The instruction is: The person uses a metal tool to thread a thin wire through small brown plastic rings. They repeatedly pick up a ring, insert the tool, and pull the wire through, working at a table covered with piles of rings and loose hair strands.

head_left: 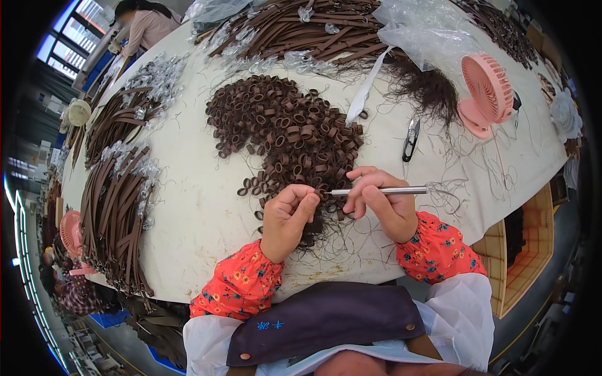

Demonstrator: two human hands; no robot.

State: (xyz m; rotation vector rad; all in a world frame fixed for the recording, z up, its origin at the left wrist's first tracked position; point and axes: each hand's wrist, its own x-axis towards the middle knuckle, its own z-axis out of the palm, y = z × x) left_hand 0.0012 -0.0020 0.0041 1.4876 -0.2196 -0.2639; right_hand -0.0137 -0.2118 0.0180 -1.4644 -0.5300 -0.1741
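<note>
My left hand (287, 219) is closed in a pinch, its fingertips against a small brown strap loop (321, 192) that is mostly hidden. In my right hand (387, 203) lies a slim silver metal rod tool (411, 190), gripped between thumb and fingers. Its thin tip points left and meets the loop at my left fingertips. Just beyond both hands spreads a heap of brown strap loops (295, 128), many with loose dark threads. More thread ends (326, 232) lie tangled on the cloth between my wrists.
Bundles of brown straps (116, 219) with clear wrapping line the left and far sides of the covered table (188, 188). Black thread snips (411, 141), a white strip (367, 91), a dark thread clump (429, 88) and a pink fan (486, 88) stand right. A wooden crate (520, 250) is below.
</note>
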